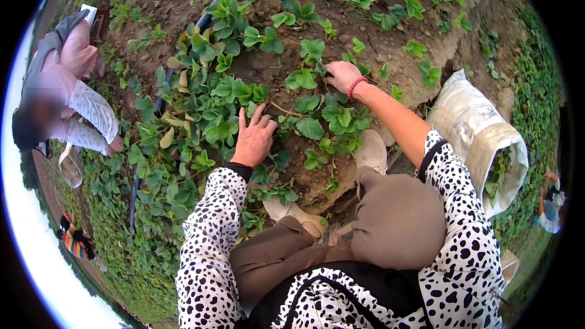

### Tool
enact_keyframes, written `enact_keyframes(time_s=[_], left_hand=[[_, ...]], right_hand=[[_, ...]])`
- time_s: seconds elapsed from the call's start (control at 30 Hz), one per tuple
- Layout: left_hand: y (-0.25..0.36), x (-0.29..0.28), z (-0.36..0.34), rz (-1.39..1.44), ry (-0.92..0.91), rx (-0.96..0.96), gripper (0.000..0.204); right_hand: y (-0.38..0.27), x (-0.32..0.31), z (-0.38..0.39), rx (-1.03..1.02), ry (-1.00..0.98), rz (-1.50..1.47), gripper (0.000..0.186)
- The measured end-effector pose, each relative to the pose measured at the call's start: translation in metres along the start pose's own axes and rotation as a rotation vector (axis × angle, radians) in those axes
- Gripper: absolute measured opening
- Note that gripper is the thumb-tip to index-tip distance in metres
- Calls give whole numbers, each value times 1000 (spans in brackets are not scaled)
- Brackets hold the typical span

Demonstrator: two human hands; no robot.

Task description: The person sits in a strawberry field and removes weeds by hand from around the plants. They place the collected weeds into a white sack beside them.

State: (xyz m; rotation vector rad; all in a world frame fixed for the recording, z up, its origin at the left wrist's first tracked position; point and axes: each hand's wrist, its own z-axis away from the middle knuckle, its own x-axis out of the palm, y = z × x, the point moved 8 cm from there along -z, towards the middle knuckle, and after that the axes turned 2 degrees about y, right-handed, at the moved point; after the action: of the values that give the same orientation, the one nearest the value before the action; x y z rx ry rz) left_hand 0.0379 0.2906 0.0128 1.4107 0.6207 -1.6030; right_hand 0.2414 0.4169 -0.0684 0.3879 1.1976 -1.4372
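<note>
The person crouches on a raised soil bed [390, 42], brown trousers and pale shoes [370, 151] nearest, with spotted sleeves reaching forward. The left hand [253, 137] lies flat and released, fingers spread, pressing down among the strawberry plants [225, 94] just ahead of the knees. The right hand [343, 75], with a red bead bracelet [356, 85] at the wrist, reaches further out and is pinched shut at the base of a small leafy plant [312, 55]; what exactly sits between the fingers is hidden by leaves. Judging from the ground, the soil to the right of the hands looks mostly bare and picked over, while the left side of the bed is thick with growth, so a good stretch seems left to work. To the right of the person, touching the bed's edge, stands a white woven sack [481, 128] with its mouth folded open; green plant matter shows inside near the rim. A black irrigation hose [159, 100] runs along the bed on the left. Beyond it another person [73, 97] in pink bends over the plants, and farther right a second worker [550, 204] is in the next row.
</note>
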Motion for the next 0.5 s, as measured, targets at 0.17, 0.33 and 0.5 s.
enact_keyframes(time_s=[0.17, 0.33, 0.5], left_hand=[[1, 3, 0, 8, 1, 7, 22], [1, 6, -1, 19, -1, 1, 22], [1, 11, -1, 7, -23, 2, 23]], right_hand=[[-11, -12, 3, -286, 102, 126, 19], [-14, -11, -2, -313, 180, 197, 13], [-19, -12, 16, -433, 430, 205, 11]])
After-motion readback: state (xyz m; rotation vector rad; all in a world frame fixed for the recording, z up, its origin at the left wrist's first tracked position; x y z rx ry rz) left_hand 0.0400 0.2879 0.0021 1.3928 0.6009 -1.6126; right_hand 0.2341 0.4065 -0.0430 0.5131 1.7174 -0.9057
